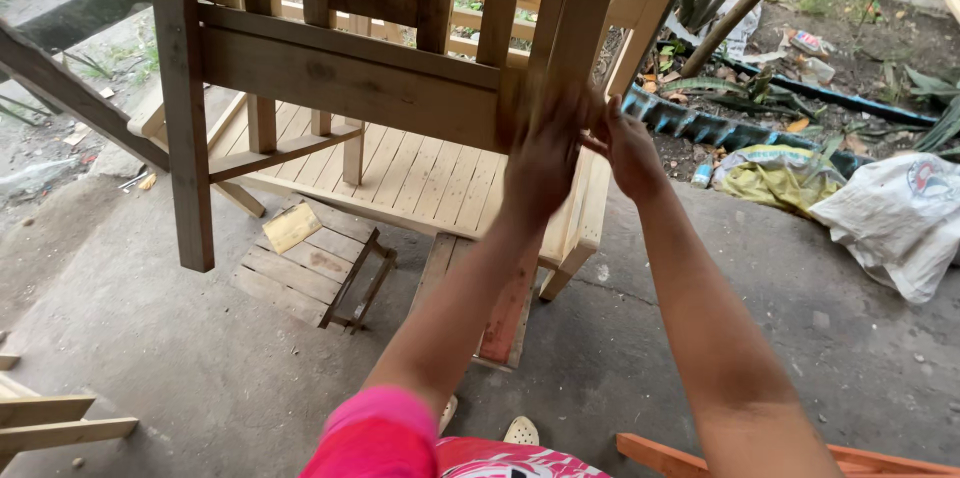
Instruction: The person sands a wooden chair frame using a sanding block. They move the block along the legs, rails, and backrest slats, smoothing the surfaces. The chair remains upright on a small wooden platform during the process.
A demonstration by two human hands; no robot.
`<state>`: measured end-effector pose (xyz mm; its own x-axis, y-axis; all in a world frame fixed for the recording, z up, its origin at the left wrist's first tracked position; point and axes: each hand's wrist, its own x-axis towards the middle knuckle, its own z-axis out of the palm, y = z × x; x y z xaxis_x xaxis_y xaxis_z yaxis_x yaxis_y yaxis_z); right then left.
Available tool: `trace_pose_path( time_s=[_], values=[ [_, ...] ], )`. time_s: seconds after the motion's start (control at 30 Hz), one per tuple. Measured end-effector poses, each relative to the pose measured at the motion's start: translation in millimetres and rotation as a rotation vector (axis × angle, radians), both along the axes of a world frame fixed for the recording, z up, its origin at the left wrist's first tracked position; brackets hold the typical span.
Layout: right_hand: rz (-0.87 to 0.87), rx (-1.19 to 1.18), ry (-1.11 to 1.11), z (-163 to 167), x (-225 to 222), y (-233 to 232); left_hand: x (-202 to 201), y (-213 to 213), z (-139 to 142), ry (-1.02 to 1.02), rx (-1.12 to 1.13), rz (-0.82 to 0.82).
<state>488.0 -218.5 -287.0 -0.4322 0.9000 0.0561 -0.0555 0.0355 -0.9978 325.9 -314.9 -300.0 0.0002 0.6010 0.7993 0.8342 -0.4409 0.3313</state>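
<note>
A bare wooden chair frame (340, 78) with slatted back and rails stands tipped in front of me on concrete. My left hand (545, 153) is blurred and presses flat against the frame's right upright post (585, 13), with something like sandpaper under the palm; I cannot tell exactly what. My right hand (625, 143) sits just right of that post, fingers curled against its edge. Behind the frame lies a slatted wooden panel (420, 173).
A small slatted piece with a sanding block (292, 226) lies on the concrete floor (180, 358) at lower left. Loose planks (55, 418) are at bottom left, an orange board (700, 458) at bottom right. White and yellow sacks (890, 218) lie to the right, by a garden bed.
</note>
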Motion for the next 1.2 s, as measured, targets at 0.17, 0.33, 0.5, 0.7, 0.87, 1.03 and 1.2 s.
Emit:
trace_pose_path(
  time_s=[0.17, 0.33, 0.5, 0.7, 0.87, 1.03, 1.2],
  values=[
    [0.095, -0.020, -0.029, 5.7, -11.2, -19.6, -11.4, -150.4, -37.1, 0.222, -0.220, -0.026],
    [0.162, -0.135, 0.135, -31.2, -5.7, -26.7, -14.4, -56.4, -46.8, 0.017, -0.269, -0.081],
    [0.182, -0.321, 0.300, -79.5, -9.0, -53.1, -16.5, -100.2, -58.3, 0.088, -0.097, 0.029],
    [0.170, -0.469, 0.259, -91.9, -23.5, -90.6, -15.1, -104.7, -56.0, 0.148, -0.234, 0.115],
    [0.139, -0.430, 0.212, -85.8, -25.4, -96.7, -9.0, -73.4, -62.1, 0.000, -0.170, 0.108],
    [0.148, -0.430, 0.204, -84.4, -26.5, -94.2, -12.1, -128.3, -72.1, 0.176, -0.215, 0.109],
    [0.144, -0.453, 0.157, -77.9, -28.3, -93.1, -10.7, -87.2, -57.9, 0.176, -0.262, 0.172]
  ],
)
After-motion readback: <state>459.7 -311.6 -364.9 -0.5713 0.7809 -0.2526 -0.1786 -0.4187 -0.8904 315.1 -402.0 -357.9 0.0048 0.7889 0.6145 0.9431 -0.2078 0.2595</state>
